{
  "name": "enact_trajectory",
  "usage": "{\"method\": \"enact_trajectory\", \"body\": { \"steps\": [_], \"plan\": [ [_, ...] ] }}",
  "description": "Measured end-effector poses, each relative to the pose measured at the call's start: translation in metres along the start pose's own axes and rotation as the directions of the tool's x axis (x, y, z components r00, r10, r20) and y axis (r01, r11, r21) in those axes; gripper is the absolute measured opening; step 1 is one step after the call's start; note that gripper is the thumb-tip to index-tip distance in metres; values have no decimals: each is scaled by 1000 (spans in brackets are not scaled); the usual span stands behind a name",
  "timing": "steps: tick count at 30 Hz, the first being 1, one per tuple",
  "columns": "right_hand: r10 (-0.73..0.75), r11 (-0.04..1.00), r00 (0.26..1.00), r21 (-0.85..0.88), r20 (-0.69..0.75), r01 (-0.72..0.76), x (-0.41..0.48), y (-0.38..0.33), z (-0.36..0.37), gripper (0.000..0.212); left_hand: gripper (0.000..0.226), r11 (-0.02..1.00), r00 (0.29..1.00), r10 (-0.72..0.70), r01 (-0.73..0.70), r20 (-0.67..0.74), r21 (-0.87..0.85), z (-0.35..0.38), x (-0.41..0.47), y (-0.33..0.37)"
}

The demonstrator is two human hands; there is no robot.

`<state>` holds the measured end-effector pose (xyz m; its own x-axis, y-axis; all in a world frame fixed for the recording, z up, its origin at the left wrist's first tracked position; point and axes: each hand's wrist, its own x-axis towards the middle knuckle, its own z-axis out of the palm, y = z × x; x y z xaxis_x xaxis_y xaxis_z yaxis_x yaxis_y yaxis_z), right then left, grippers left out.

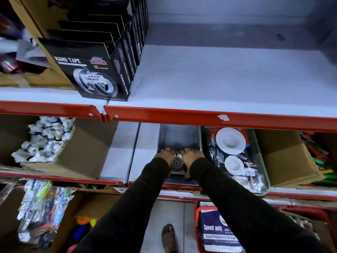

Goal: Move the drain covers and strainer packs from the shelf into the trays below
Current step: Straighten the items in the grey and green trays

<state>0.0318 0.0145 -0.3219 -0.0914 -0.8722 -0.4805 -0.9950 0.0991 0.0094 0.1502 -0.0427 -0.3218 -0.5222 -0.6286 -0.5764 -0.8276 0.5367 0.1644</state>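
Steel drain cover (176, 162) sits between left hand (165, 155) and right hand (191, 156), fingers curled on grey tray (179, 136); strainer packs (232, 152) right, red shelf edge (200, 118) overhanging.

nano tape boxes (87, 70), perhaps thread (218, 232)

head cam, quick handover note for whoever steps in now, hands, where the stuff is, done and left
Left hand and right hand: both down in the grey tray on the lower shelf, either side of a round perforated metal drain cover; grip unclear.
Strainer packs already lie in the clear tray beside it.
Upper shelf shows only nano tape boxes.
Left: settle the cover, release, check for leftovers out of view.
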Motion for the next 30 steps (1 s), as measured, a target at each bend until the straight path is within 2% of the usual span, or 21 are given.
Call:
{"method": "enact_trajectory", "body": {
  "steps": [2,4,6,7,8,9,10,12,13,14,17,20,25,28,30],
  "plan": [
    [10,998,999,69,32,-12,-1,-2,-1,61,71,1000,1000,11,-11,-6,-4,2,2,-1],
    [23,969,998,243,54,-35,-4,-3,1,86,94,999,1000,25,-25,-2,-48,6,0,-2],
    [92,873,993,473,73,-116,-8,-5,0,99,109,974,1000,-7,6,-4,-227,10,-3,-1],
    [152,791,985,588,77,-168,-10,-6,1,94,109,930,999,-48,42,-7,-365,14,-3,-1],
    [220,689,971,690,94,-223,-11,-7,4,85,102,850,994,-106,89,-2,-520,16,-3,0],
    [288,576,949,769,125,-276,-14,-10,6,75,90,718,984,-179,144,20,-681,18,-4,2],
    [344,472,924,821,166,-323,-17,-13,10,67,79,538,965,-254,202,71,-819,20,-4,5],
    [396,339,888,861,234,-378,-21,-20,16,59,63,178,909,-365,280,201,-943,23,-4,10],
    [403,300,879,871,253,-388,-22,-24,18,57,60,68,889,-388,290,242,-955,24,-3,12],
    [409,267,874,881,262,-389,-23,-27,19,56,59,0,878,-402,283,259,-959,25,-3,12],
    [416,165,862,908,289,-384,-21,-32,19,51,59,-119,870,-415,239,267,-964,25,-6,16],
    [406,108,862,920,304,-376,-21,-34,22,48,60,-156,859,-440,216,263,-964,24,-7,18],
    [373,103,886,937,275,-334,-28,-33,22,56,58,-102,872,-422,226,248,-969,23,-10,19],
    [358,154,909,946,215,-285,-38,-33,14,66,57,-6,883,-428,212,194,-977,21,-16,22],
    [380,252,919,945,102,-209,-49,-28,5,68,57,142,891,-446,171,91,-975,16,-23,27]
  ]
}}
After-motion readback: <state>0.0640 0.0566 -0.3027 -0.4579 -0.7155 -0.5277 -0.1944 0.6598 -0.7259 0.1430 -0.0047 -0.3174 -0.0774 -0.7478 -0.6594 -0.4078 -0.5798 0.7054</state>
